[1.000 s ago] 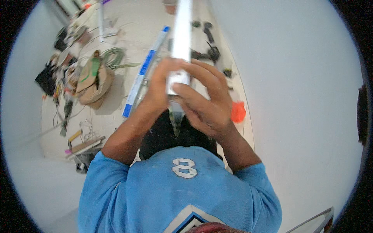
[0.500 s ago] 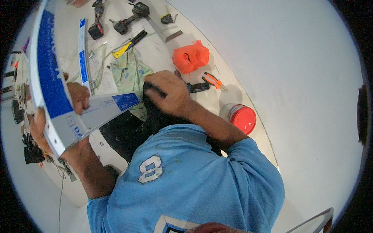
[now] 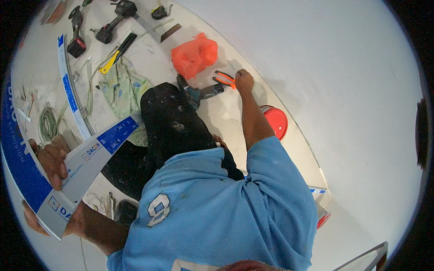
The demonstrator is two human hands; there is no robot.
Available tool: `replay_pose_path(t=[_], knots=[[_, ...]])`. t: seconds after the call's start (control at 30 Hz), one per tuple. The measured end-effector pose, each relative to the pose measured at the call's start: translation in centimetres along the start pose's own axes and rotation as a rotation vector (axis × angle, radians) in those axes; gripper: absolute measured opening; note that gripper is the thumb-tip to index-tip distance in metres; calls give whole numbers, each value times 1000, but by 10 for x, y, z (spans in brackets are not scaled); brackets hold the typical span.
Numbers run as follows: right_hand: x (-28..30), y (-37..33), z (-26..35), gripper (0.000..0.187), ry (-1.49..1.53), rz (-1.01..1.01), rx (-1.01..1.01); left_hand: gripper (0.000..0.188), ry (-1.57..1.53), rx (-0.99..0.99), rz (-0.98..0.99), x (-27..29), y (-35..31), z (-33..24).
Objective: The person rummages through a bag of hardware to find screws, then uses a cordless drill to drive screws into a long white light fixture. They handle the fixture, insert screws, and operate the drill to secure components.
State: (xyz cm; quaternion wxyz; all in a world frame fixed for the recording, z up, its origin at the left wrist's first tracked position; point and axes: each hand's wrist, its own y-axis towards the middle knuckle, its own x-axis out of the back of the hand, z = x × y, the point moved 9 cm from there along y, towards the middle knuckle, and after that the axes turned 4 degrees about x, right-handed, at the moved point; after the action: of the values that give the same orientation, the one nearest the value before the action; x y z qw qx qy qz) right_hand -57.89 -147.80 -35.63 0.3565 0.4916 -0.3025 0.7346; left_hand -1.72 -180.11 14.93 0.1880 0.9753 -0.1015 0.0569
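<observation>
My left hand (image 3: pixel 36 220) grips the lower end of a metal profile (image 3: pixel 28 174) faced with blue and white film, at the far left. Its second film-covered strip (image 3: pixel 86 158) runs at an angle toward my knee; whether the two are one piece I cannot tell. Several brown digits show between the strips, and whose they are is unclear. Out to the right, my right hand (image 3: pixel 244 81) is closed around the jaw end of a pair of pliers (image 3: pixel 221 80). The orange-and-black handles point left, away from my fist.
An orange plastic bag (image 3: pixel 195 54) and a red-lidded bucket (image 3: pixel 275 122) lie either side of the pliers. Farther off are a yellow-and-black hand tool (image 3: pixel 117 54), cordless tools (image 3: pixel 116 20), a tape measure (image 3: pixel 159 12), a square (image 3: pixel 170 32), another profile (image 3: pixel 70 90) and coiled cord (image 3: pixel 48 124).
My right hand has gone from above my knee out to the right and closed on the pliers. The profile in my left hand sits farther left and lower, and the whole view has shifted.
</observation>
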Motion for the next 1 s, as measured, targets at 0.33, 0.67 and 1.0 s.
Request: replay_pose_path(t=[0.33, 0.67, 1.0], knots=[[-57, 69, 44, 33, -257, 43, -31, 52, -266, 206, 179, -36, 10, 6], [237, 30, 347, 24, 1264, 25, 335, 37, -486, -61, 344, -97, 19, 19], [430, -174, 564, 19, 1428, 229, 1497, 54, -699, 421, 147, -101, 14, 9]])
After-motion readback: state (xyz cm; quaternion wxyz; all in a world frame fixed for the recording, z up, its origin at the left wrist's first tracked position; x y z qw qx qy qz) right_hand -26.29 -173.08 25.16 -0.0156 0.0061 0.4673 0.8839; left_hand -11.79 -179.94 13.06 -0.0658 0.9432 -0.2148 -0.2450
